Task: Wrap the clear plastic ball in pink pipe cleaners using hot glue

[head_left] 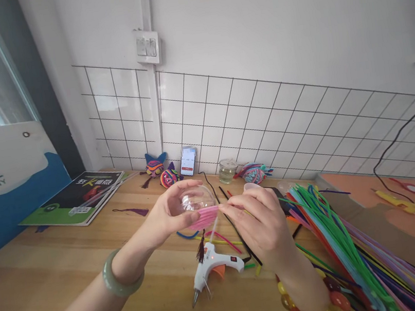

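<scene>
My left hand [174,210], with a pale green bangle at the wrist, is closed around a clear plastic ball [202,195]. Rows of pink pipe cleaner [206,219] wrap the ball's lower part. At the ball's right edge, the fingertips of my right hand [260,220] pinch the pink strand; the palm side is hidden. A dark tassel [202,250] hangs just beneath the ball. Below both hands, a white glue gun [212,264] lies on the wooden table [154,298], its metal nozzle pointing down-left.
A large bundle of coloured pipe cleaners [333,240] covers the table's right side. Along the tiled wall stand two decorated masks-like balls [154,166], a phone [188,161], a glass jar [227,171] and a striped fish-like ornament [255,173]. Books [77,196] lie at left.
</scene>
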Demonstrator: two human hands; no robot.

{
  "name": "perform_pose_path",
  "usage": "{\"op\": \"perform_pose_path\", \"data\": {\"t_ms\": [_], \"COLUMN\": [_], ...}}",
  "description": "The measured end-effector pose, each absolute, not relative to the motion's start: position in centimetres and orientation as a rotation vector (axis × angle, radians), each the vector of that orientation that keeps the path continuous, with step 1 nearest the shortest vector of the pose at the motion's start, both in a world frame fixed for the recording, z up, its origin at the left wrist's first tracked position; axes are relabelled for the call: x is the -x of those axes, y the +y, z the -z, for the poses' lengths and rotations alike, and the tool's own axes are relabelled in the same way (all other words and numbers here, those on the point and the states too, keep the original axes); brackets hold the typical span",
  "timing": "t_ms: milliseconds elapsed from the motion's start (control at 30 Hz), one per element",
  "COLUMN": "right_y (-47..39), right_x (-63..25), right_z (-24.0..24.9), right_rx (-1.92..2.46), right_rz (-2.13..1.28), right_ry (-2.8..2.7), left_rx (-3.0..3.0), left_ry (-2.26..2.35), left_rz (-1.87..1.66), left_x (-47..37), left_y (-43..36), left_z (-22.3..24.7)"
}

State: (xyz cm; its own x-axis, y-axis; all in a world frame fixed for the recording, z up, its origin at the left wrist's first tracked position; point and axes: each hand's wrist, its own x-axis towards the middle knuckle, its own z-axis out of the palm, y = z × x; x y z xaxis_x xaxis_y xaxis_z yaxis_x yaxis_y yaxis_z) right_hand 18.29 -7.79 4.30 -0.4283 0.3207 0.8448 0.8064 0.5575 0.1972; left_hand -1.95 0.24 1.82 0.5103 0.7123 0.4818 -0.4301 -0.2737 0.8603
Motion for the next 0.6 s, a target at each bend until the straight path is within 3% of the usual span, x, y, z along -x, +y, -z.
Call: {"op": "perform_pose_path", "data": {"t_ms": [600], "right_y": [-7.48], "right_x": [-18.05], "right_z": [-3.75], "right_rx": [0.845], "right_rz": [0.717], "right_ry": [-1.983], "left_rx": [-1.358], "left_ry": [0.198], "left_rz": [-1.099], "left_x": [1.87], "left_y": [0.11], "left_z": [-1.62]}}
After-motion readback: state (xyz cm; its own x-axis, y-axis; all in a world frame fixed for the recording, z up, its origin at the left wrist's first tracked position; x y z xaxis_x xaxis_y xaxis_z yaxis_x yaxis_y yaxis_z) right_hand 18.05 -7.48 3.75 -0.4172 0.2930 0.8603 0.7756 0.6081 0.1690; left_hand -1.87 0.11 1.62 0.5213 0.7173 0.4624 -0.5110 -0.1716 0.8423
